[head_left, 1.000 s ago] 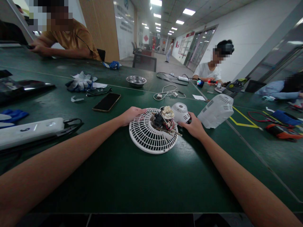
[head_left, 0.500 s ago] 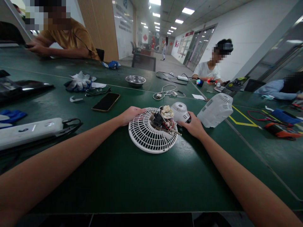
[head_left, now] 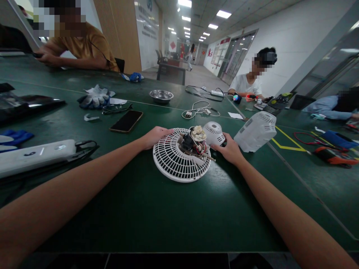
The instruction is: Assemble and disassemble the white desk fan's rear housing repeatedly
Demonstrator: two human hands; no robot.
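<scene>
A round white fan grille [head_left: 179, 172] lies on the green table in front of me, with a motor [head_left: 188, 142], wires and a cream-coloured lump of parts at its hub. My left hand [head_left: 157, 136] grips the grille's upper left rim, thumb and fingers closed on it. A white vented motor cover [head_left: 213, 133] sits at the grille's right side. Around that cover's right edge my right hand [head_left: 230, 148] is closed, its fingers partly hidden behind it. Just right of this hand stands a translucent white plastic housing [head_left: 255, 132].
A phone [head_left: 126, 121], a steel bowl [head_left: 161, 96], work gloves [head_left: 95, 98] and a white cable [head_left: 198, 110] lie farther back. At left is a long white device [head_left: 36, 157]; at right, an orange meter [head_left: 335, 155]. Other people sit around the table.
Both hands keep their hold, and the fan parts stay where they were. The view has shifted very slightly. A distant walking person has moved a little to the left.
</scene>
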